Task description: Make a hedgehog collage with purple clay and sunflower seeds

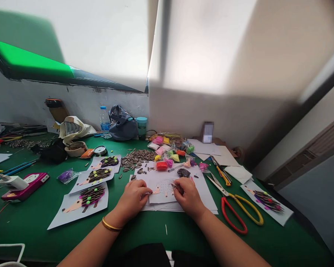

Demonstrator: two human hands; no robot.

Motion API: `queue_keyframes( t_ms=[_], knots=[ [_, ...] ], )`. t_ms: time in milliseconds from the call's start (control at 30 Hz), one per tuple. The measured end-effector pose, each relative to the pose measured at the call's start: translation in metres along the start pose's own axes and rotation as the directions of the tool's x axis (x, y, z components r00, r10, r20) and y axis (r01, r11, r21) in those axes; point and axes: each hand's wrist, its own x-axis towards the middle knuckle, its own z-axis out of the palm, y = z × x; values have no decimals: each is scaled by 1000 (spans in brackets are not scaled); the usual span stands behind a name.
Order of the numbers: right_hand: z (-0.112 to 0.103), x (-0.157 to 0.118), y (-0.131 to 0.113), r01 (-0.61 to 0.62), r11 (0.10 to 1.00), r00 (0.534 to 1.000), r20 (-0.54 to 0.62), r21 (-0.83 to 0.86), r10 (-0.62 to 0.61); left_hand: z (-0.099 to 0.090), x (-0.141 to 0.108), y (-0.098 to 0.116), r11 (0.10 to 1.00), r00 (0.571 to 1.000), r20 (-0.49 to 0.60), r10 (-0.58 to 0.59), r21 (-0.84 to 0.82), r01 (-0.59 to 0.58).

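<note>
Green counter (144, 231) is spreading beneath loose sheets (206, 196), the drawing (161, 188) lying on top. At the drawing's left edge, the left hand (133, 194) is resting half-curled, whether gripping I can't tell. Over its right side, the right hand (189, 194) is holding its fingertips together; what's between them, I can't tell. Unpinned, the drawing could be sliding; a straying right arm (228, 243) could be snagging the open scissors (226, 193) to the drawing's right.
</note>
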Motion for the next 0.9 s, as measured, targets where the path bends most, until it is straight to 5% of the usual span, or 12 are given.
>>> queue_keyframes(
  t_ms=[633, 900],
  knots=[
    [0, 0, -1, -1, 1000, 1000, 0, -8, 1, 2, 1, 2, 1000, 1000, -20, 16, 13, -16],
    [-14, 7, 26, -46, 989, 989, -148, -140, 25, 0, 0, 1, 997, 997, -53, -47, -59, 44]
  ],
)
